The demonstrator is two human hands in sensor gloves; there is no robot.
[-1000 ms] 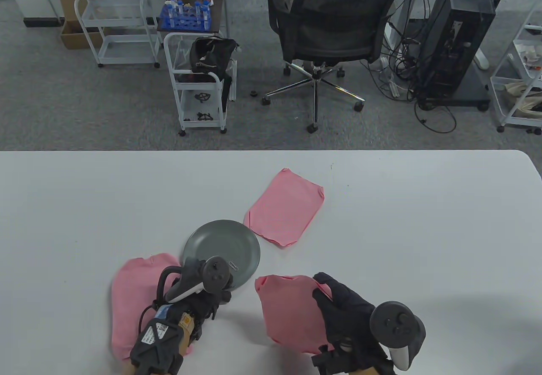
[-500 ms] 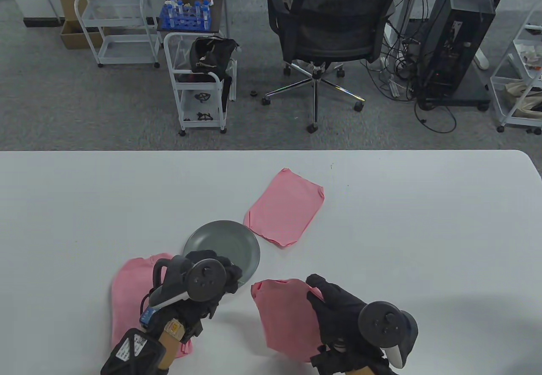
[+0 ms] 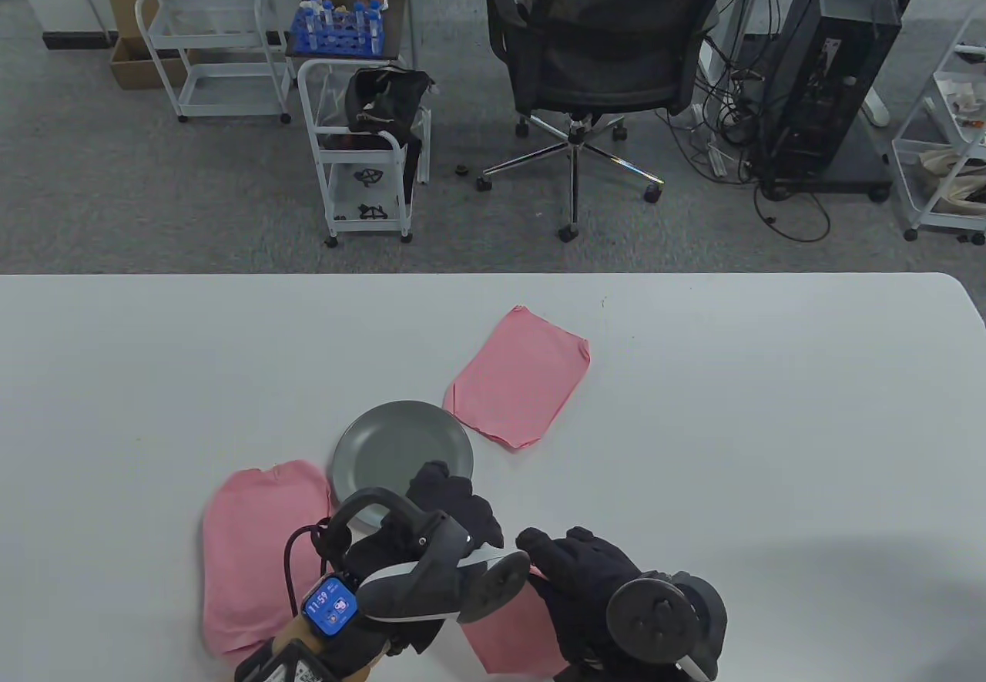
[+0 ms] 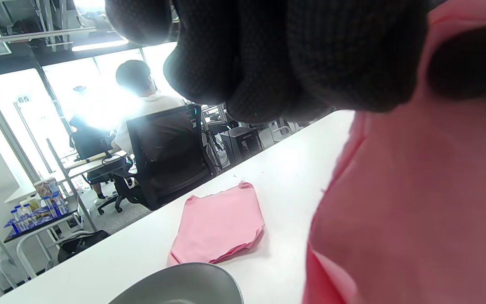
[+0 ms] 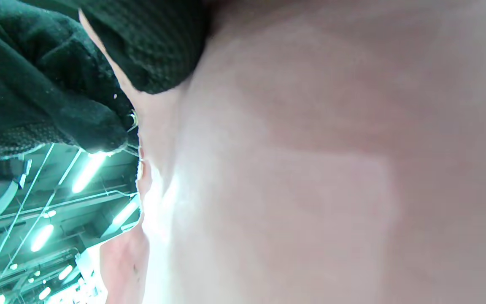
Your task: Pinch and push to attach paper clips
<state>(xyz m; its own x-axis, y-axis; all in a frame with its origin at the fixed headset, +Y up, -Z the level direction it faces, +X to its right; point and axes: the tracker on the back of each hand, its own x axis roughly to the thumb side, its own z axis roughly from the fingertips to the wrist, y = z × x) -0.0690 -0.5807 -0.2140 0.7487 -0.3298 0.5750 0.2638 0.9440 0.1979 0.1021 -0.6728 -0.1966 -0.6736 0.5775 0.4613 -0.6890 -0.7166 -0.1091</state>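
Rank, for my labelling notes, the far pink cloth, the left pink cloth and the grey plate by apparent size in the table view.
1. left pink cloth, though the left hand partly covers it
2. far pink cloth
3. grey plate, partly hidden

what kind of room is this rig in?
Likely an office-style lab: a black mesh office chair, a black computer tower with tangled cables, and a blue rack of sample tubes behind the white table.

Beyond the white table point(image 3: 770, 404) lies grey carpet point(image 3: 115, 189); a black mesh office chair point(image 3: 608, 42) stands centre, white wire carts point(image 3: 362, 166) left (one holding blue tube racks), a computer tower point(image 3: 836, 73) right.
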